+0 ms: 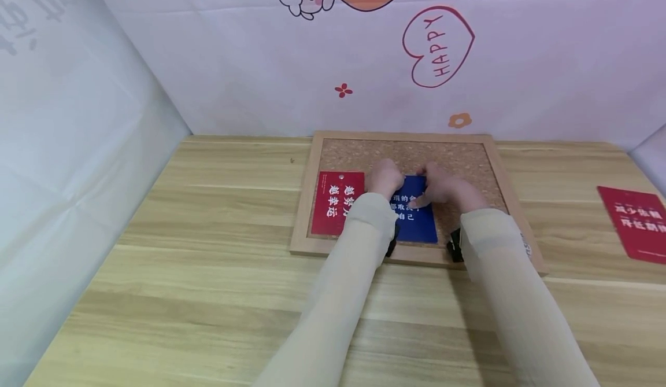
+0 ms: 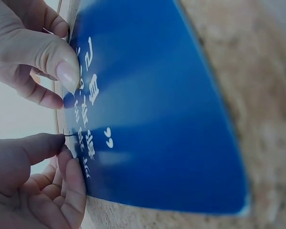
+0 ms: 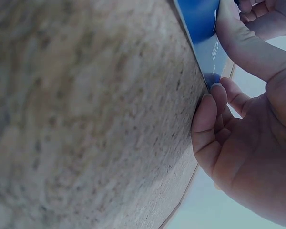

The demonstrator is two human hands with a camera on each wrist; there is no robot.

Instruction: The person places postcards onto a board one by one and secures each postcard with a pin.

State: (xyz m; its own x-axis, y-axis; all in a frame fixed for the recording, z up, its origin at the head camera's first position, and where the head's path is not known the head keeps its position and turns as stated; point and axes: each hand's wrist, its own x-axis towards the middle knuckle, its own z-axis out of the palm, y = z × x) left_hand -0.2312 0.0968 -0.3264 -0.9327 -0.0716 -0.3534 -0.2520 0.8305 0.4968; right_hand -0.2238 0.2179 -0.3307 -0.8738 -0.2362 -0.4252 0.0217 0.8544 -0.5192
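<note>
A blue card (image 1: 419, 219) with white lettering lies on a cork board (image 1: 406, 151) in a wooden frame. My left hand (image 1: 384, 177) is at the card's upper edge, where thumb and forefinger pinch a pin; its thin dark shaft (image 2: 70, 135) points at the card in the left wrist view. The pin's head is hidden by the fingers. At the card's upper right my right hand (image 1: 441, 185) holds it, thumb (image 2: 66, 74) on the face and fingers curled at the edge. A red card (image 1: 325, 219) is left of the blue one, with a round silvery tack (image 1: 341, 177) near its top.
Another red card (image 1: 637, 225) lies on the wooden table (image 1: 208, 248) at the right. Behind the board stands a white printed sheet (image 1: 250, 74), with a plain white sheet (image 1: 78, 115) along the left side. Black wrist straps show below both hands.
</note>
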